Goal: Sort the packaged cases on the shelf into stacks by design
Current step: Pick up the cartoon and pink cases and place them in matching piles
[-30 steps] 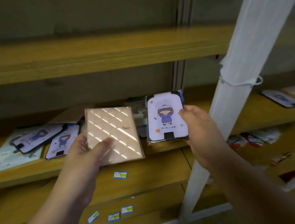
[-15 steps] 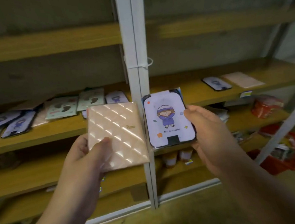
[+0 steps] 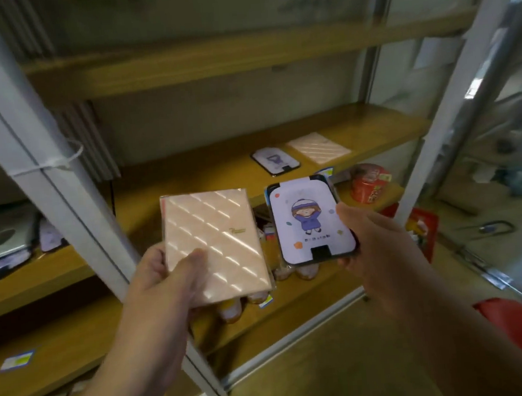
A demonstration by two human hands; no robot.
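My left hand (image 3: pixel 166 277) grips a pink quilted case (image 3: pixel 214 242) by its lower left corner, thumb on its face. My right hand (image 3: pixel 379 248) holds a purple cartoon-girl case (image 3: pixel 310 222) by its right edge. Both cases are held up side by side in front of the shelf. On the wooden shelf (image 3: pixel 220 176) behind them lie a second purple cartoon case (image 3: pixel 275 160) and a second pink quilted case (image 3: pixel 318 147), next to each other. More packaged cases (image 3: pixel 4 240) lie blurred on the shelf section at far left.
A white metal upright (image 3: pixel 49 183) with a zip tie crosses diagonally left of my hands. Another upright (image 3: pixel 451 95) stands at right. A red tin (image 3: pixel 369 184) and red packages (image 3: pixel 424 225) sit on the lower shelf. Floor with a cable lies at right.
My view has swung to the right: the white upright now lies left of my hands and the right shelf section faces me. Both hands still hold their cases, a little closer to that shelf.
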